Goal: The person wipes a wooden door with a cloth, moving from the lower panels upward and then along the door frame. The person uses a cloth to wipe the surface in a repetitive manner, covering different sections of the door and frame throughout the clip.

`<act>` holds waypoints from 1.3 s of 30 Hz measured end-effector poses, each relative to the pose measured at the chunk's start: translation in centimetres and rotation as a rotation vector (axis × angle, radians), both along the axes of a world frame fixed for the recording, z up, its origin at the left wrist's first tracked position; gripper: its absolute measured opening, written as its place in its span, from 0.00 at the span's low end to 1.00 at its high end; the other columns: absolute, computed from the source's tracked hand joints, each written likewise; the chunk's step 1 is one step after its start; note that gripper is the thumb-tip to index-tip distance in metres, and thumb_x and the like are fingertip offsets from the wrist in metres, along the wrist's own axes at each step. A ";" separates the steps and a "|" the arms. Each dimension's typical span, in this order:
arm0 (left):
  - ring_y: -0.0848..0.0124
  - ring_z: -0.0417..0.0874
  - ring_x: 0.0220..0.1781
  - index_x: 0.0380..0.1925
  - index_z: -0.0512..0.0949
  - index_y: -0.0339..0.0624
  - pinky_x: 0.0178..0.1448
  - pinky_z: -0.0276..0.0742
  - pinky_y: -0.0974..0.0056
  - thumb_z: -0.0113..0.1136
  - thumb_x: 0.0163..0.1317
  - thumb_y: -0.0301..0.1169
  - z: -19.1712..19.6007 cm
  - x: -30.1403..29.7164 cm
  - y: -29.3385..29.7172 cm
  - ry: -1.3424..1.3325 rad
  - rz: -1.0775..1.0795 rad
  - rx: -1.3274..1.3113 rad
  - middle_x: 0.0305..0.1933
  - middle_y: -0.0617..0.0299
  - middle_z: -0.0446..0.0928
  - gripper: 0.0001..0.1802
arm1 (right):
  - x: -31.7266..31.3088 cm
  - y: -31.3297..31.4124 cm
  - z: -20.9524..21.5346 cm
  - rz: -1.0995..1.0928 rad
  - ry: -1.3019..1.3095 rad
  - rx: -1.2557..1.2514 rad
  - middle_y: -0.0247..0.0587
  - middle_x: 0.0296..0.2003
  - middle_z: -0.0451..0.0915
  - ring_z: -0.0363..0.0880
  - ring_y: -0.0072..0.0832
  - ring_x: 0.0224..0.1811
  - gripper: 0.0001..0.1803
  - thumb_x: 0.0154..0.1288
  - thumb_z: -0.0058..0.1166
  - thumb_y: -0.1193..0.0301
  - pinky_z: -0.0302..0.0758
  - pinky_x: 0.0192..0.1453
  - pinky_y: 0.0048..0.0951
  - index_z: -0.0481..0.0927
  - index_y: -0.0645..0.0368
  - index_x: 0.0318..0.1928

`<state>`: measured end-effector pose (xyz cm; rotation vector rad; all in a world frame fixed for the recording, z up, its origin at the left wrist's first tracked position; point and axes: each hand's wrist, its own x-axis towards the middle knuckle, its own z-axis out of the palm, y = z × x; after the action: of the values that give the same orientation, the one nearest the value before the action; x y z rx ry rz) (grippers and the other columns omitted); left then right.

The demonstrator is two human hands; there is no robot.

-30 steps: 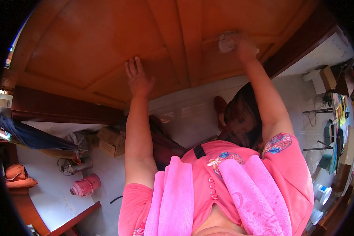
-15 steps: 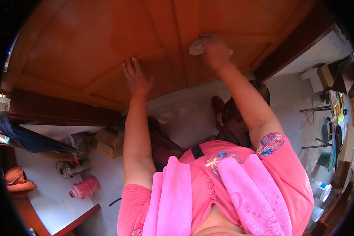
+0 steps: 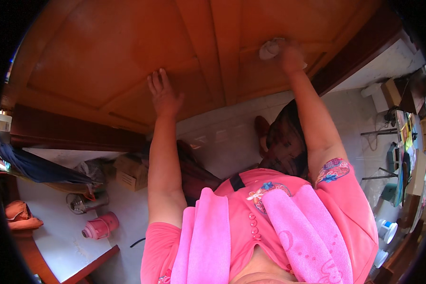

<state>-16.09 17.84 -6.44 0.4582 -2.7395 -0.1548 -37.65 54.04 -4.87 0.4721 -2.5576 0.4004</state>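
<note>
A large orange-brown wooden door (image 3: pixel 128 47) with raised panels stands in front of me, parted by a vertical seam. My left hand (image 3: pixel 165 98) rests flat on its lower left panel, fingers spread and holding nothing. Farther right, my right hand (image 3: pixel 291 57) is closed on a whitish cloth (image 3: pixel 270 49) pressed to the right panel. Motion blurs that hand a little, and the cloth sticks out on both sides of it. A pink towel (image 3: pixel 206 236) hangs around my neck over a pink shirt.
Dark red frame posts (image 3: pixel 75 128) flank the door. To the left are a cardboard box (image 3: pixel 130 174), a pink thermos flask (image 3: pixel 101 225) and a white-topped table (image 3: pixel 64 246). Boxes (image 3: pixel 388 94), a thin-legged stand and white tubs (image 3: pixel 387 231) line the right side.
My right hand has slid to the right across the door panel with the cloth. My left hand has stayed in its place.
</note>
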 end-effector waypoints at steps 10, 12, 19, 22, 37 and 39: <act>0.45 0.38 0.81 0.76 0.45 0.44 0.79 0.52 0.49 0.70 0.52 0.40 -0.3 -0.5 -0.4 0.015 0.004 -0.004 0.79 0.48 0.43 0.57 | 5.5 -8.0 1.8 0.176 -0.062 0.050 0.47 0.49 0.80 0.79 0.48 0.53 0.20 0.57 0.57 0.70 0.77 0.55 0.49 0.83 0.42 0.52; 0.44 0.39 0.81 0.76 0.45 0.43 0.80 0.49 0.49 0.70 0.52 0.39 0.1 0.0 -0.7 0.001 -0.003 0.012 0.79 0.47 0.44 0.57 | 4.7 -6.4 1.9 0.265 -0.165 -0.027 0.44 0.51 0.81 0.79 0.46 0.54 0.22 0.53 0.60 0.73 0.76 0.57 0.46 0.83 0.45 0.52; 0.47 0.39 0.81 0.77 0.46 0.46 0.76 0.60 0.51 0.69 0.49 0.37 0.1 0.3 -0.6 0.026 -0.010 0.011 0.79 0.51 0.46 0.57 | -0.4 0.9 0.4 0.095 -0.113 -0.075 0.45 0.47 0.84 0.81 0.48 0.50 0.24 0.52 0.61 0.73 0.77 0.54 0.45 0.83 0.44 0.52; 0.47 0.40 0.81 0.76 0.46 0.46 0.76 0.60 0.51 0.70 0.49 0.37 0.1 -0.1 -0.1 0.034 0.000 0.018 0.79 0.51 0.46 0.57 | -0.3 -0.3 -0.2 0.044 0.064 0.027 0.47 0.47 0.83 0.80 0.49 0.50 0.23 0.52 0.61 0.73 0.77 0.55 0.45 0.83 0.45 0.52; 0.47 0.38 0.81 0.76 0.46 0.47 0.75 0.61 0.50 0.70 0.50 0.39 -0.2 -0.2 -0.2 0.013 -0.020 -0.016 0.79 0.51 0.45 0.57 | 0.2 0.3 -0.4 0.082 -0.185 -0.083 0.48 0.54 0.80 0.78 0.48 0.56 0.26 0.53 0.61 0.72 0.76 0.56 0.45 0.80 0.44 0.56; 0.46 0.38 0.81 0.77 0.45 0.47 0.77 0.57 0.50 0.70 0.51 0.39 0.3 0.1 0.1 -0.013 -0.008 0.037 0.80 0.50 0.44 0.58 | 1.2 0.5 1.5 -0.039 -0.162 -0.081 0.50 0.55 0.79 0.77 0.48 0.57 0.26 0.53 0.61 0.72 0.77 0.56 0.45 0.80 0.45 0.56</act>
<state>-16.04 17.95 -6.11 0.4605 -2.7558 -0.2051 -36.44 54.57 -3.32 0.3735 -2.6890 0.5467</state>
